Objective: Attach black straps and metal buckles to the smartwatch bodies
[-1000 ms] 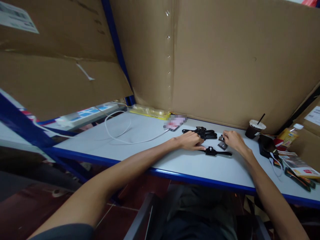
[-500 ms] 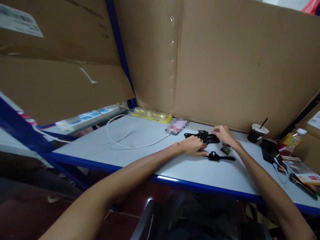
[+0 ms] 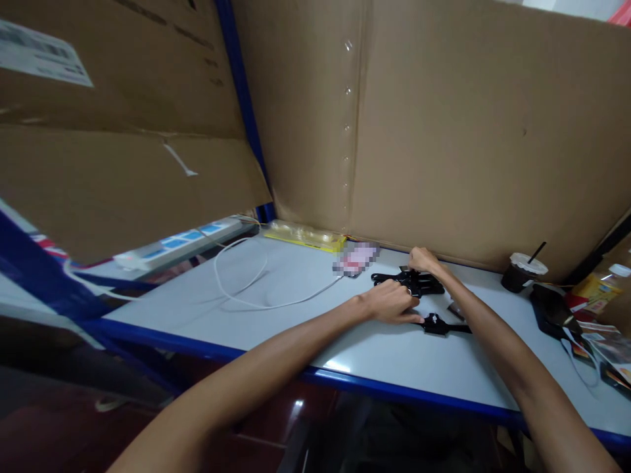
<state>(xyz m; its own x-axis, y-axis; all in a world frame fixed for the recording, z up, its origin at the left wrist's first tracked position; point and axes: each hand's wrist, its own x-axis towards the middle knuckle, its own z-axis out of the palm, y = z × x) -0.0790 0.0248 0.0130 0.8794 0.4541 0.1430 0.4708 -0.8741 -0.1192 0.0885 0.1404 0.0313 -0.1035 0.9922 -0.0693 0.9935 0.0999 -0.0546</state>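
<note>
Several black tools with slim handles [image 3: 428, 284] lie in a pile on the light grey tabletop [image 3: 296, 335]. My left hand [image 3: 394, 302] rests at the pile's left front side, its thumb stretched toward a separate black tool [image 3: 436, 323] with a small silver part. What its curled fingers hold, if anything, cannot be made out. My right hand [image 3: 421, 260] is at the back of the pile with its fingers closed beside a small dark piece; what it grips is too small to tell. A small brownish object is mostly hidden behind my right forearm.
A phone [image 3: 357, 259] on a white cable and a yellow-edged clear package [image 3: 305, 235] lie at the back. To the right are a dark drink cup [image 3: 521, 274] with a straw, a black tray [image 3: 549, 310], and a bottle [image 3: 611, 279]. Cardboard walls stand behind.
My right hand has moved left to the back of the pile, and its forearm now covers part of the brownish object. My left hand stays beside the pile. The view has shifted slightly.
</note>
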